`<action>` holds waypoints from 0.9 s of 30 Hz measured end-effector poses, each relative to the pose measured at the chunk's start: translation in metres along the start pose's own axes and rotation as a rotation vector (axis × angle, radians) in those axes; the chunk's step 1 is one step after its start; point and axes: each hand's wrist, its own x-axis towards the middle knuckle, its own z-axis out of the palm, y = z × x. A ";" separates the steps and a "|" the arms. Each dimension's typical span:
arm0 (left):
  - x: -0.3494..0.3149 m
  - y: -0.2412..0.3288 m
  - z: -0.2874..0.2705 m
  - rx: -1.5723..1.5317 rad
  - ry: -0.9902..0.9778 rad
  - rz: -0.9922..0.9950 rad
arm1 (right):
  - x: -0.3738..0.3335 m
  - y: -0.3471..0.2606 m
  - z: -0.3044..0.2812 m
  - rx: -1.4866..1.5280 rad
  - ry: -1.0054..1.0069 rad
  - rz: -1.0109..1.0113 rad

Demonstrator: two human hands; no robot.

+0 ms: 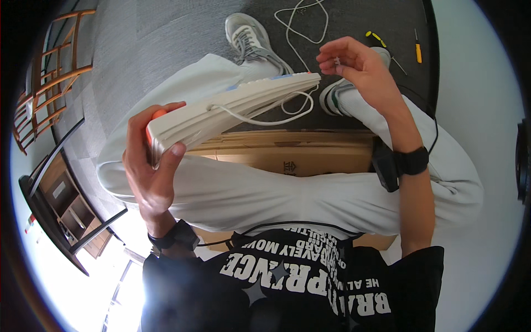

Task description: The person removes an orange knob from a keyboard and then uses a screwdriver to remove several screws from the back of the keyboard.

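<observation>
While the left hand (152, 160) clamps one end of a cream keyboard (227, 108) above the lap, the right hand (359, 69) pinches something tiny beside its far end.

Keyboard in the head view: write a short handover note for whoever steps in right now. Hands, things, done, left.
Left hand: grips one end of the cream keyboard, held edge-on above the lap.
Right hand: raised at the far end, pinching a small pale part, too small to identify.
White cable loops off the keyboard. Two yellow-handled screwdrivers lie on the grey carpet; cardboard lies under the legs.
Done: cannot tell.
Left: likely work at that far end.
</observation>
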 end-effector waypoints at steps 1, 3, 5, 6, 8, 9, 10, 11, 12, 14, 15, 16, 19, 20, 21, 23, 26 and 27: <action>-0.003 0.002 -0.005 0.036 -0.013 0.025 | -0.004 -0.015 0.006 0.003 -0.006 -0.003; -0.002 -0.001 0.000 0.039 -0.043 0.058 | -0.016 -0.032 0.011 0.070 0.047 -0.029; -0.003 0.000 0.003 0.034 -0.039 0.055 | -0.024 -0.032 0.015 0.087 0.034 -0.065; -0.004 -0.001 0.005 0.029 -0.042 0.054 | -0.028 -0.035 0.018 0.094 0.049 -0.084; -0.004 0.001 0.006 0.007 -0.025 0.036 | -0.034 -0.040 0.023 0.110 0.064 -0.105; -0.004 0.001 0.005 0.008 -0.026 0.034 | -0.036 -0.041 0.025 0.128 0.061 -0.103; -0.004 0.002 0.006 -0.002 -0.029 0.035 | -0.037 -0.042 0.026 0.148 0.059 -0.102; -0.004 0.002 0.005 -0.011 -0.031 0.036 | -0.036 -0.042 0.026 0.152 0.059 -0.102; -0.005 0.002 0.005 -0.009 -0.033 0.035 | -0.036 -0.042 0.027 0.127 0.074 -0.124; -0.008 0.002 0.002 0.009 -0.060 0.051 | -0.036 -0.041 0.027 0.106 0.088 -0.143; -0.010 0.001 0.001 0.012 -0.062 0.049 | -0.034 -0.041 0.025 0.051 0.136 -0.123; -0.011 0.002 0.000 0.006 -0.079 0.043 | -0.033 -0.040 0.022 -0.005 0.188 -0.102; -0.017 0.004 -0.002 0.000 -0.107 0.026 | -0.032 -0.030 0.009 -0.074 0.250 0.009; -0.019 0.003 -0.003 -0.001 -0.115 0.017 | -0.032 -0.025 0.005 -0.072 0.253 0.013; -0.021 0.002 -0.004 -0.001 -0.120 0.016 | -0.033 -0.018 0.003 -0.132 0.227 0.064; -0.026 -0.004 -0.007 -0.041 -0.148 0.045 | -0.034 -0.007 0.005 -0.187 0.196 0.119; -0.029 -0.008 -0.008 -0.089 -0.172 0.050 | -0.031 0.000 0.017 -0.216 0.100 0.149; -0.029 -0.008 -0.008 -0.096 -0.179 0.067 | -0.029 0.001 0.020 -0.225 0.093 0.156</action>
